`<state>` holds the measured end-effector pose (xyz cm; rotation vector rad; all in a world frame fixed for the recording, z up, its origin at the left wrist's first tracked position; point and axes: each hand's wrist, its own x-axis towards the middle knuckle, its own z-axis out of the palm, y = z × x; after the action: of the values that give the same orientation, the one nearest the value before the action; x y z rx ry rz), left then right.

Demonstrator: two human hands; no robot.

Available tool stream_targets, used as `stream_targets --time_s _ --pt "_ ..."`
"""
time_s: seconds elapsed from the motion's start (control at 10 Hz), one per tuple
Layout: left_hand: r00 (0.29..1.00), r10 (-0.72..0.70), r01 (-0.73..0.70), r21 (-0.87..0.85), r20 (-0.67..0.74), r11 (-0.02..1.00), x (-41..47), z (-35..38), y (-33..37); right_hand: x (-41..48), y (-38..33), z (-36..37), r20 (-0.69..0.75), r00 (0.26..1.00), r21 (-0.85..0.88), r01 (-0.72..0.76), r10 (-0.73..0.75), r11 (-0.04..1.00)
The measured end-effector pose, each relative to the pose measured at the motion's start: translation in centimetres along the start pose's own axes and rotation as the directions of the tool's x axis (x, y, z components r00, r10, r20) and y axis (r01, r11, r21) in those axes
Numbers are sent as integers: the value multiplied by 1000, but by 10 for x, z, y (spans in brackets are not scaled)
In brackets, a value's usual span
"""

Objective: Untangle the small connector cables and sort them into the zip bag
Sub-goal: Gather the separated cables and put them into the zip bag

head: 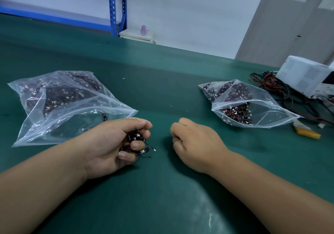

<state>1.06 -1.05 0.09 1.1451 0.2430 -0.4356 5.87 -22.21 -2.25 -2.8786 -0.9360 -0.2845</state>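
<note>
My L grip (115,143) clenches a clump of connector cables (136,138) over the near worktop (162,188); R grip (195,143) curled, seemingly empty. Prob. light, floppy, snaggy: I'd pinch at plugs; zip bag (271,114) open, right.

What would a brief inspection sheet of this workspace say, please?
Surface: dark green table mat, a few white specks.
Job's things: large clear plastic zip bag left, smaller clear zip bag right, both holding cables; tangled clump of small black connector cables.
Clutter: white perforated box, flat yellow item, far right.
Hands: left hand grips the clump; right hand curled, nothing seen in it.
Cables: loose red and black wires beside the box.
Surroundings: blue metal shelving; pink bottle on a white cabinet.
</note>
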Motion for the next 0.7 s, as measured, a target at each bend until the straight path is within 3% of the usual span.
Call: stream_targets --time_s 0.2,0.4,0.5,0.6,0.7 --pt "1000 -2 2 2 -1 1000 1 1 0 2 10 0 55 998 -128 -25 32 992" --pt "1000 -3 3 0 2 1000 1 0 0 -12 21 -14 19 998 -125 -58 61 990" --pt "1000 -2 2 2 1 1000 1 -1 0 -16 31 -34 -69 989 90 -128 134 988" --pt "1000 9 -9 11 24 1000 1 -1 0 -17 52 -57 -215 882 364 -326 419 872" --pt "999 12 -12 9 39 1000 1 -2 0 -15 87 -77 -254 804 172 -509 537 844"
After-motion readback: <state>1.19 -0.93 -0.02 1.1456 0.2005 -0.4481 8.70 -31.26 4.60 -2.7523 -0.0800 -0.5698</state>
